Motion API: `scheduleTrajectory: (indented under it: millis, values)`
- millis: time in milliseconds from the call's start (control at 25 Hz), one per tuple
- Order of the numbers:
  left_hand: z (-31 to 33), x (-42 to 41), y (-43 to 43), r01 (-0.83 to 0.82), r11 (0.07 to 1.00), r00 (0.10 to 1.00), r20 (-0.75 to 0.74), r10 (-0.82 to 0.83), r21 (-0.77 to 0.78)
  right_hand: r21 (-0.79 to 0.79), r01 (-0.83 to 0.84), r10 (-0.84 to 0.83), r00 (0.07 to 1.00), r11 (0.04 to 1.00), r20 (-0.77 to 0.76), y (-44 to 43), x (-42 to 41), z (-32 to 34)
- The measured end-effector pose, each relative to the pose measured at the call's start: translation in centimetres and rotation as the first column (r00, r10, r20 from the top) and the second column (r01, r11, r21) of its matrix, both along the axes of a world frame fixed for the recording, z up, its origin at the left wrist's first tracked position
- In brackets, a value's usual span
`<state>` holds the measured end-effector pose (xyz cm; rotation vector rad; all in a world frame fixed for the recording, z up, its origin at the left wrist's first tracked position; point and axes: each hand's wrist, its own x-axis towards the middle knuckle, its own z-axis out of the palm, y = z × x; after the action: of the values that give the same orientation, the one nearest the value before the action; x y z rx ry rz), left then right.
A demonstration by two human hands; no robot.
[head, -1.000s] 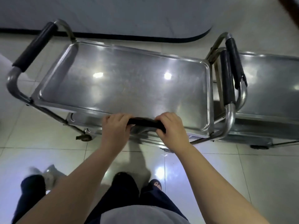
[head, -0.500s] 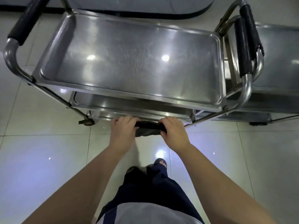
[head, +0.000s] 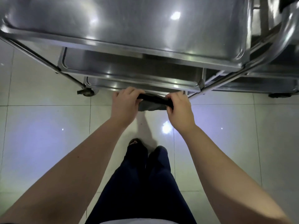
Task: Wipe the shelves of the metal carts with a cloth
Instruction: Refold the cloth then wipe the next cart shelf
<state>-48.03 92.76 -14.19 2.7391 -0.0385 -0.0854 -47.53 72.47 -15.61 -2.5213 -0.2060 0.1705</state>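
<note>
A dark cloth [head: 152, 102] is stretched between my two hands, low in front of the cart. My left hand [head: 124, 103] grips its left end and my right hand [head: 178, 105] grips its right end, fingers curled round it. The cloth's loose part hangs down between them. Just beyond my hands stands the steel cart: its top shelf [head: 129, 25] fills the upper frame, the middle shelf [head: 129, 68] shows below it, and the front edge of the bottom shelf [head: 113, 85] lies right by my knuckles.
A second metal cart [head: 275, 75] stands against the first on the right, its tubular frame [head: 288, 34] crossing the corner. A caster wheel [head: 86, 92] sits at lower left of the cart. Glossy white floor tiles [head: 48, 126] surround my legs [head: 142, 175].
My view and both hands have dropped lower and come closer to the cart. The hands, still gripping the cloth, went from the top shelf's front edge down to the bottom shelf's level.
</note>
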Motion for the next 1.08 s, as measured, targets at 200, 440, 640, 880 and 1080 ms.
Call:
scheduleTrajectory:
  millis: [200, 440, 640, 880, 1080]
  values:
    - [-6.4, 2.1, -2.0, 0.018, 0.997, 1.0, -0.006, -0.018, -0.081, 0.025, 0.097, -0.097, 0.995, 0.995, -0.025, -1.5, -0.2, -6.3]
    - [-18.3, 8.6, -2.3, 0.118, 0.974, 0.992, 0.059, -0.108, -0.193, 0.014, 0.156, -0.157, 0.987, 0.988, 0.03, -2.3, 5.5, -17.6]
    - [-24.7, 18.0, -3.7, 0.118, 0.969, 0.984, 0.155, -0.085, -0.215, -0.023, 0.138, -0.13, 0.968, 0.99, 0.214, -4.1, 14.1, -23.0]
    - [-29.3, 25.8, -5.8, 0.155, 0.982, 0.985, 0.054, -0.161, 0.105, -0.381, 0.199, -0.126, 0.97, 0.903, 0.21, -5.0, 20.9, -26.7]
    - [-31.4, 27.0, -3.1, 0.397, 0.908, 0.916, -0.001, -0.4, 0.131, -0.435, 0.339, -0.176, 0.911, 0.834, 0.374, -2.0, 18.3, -28.1]
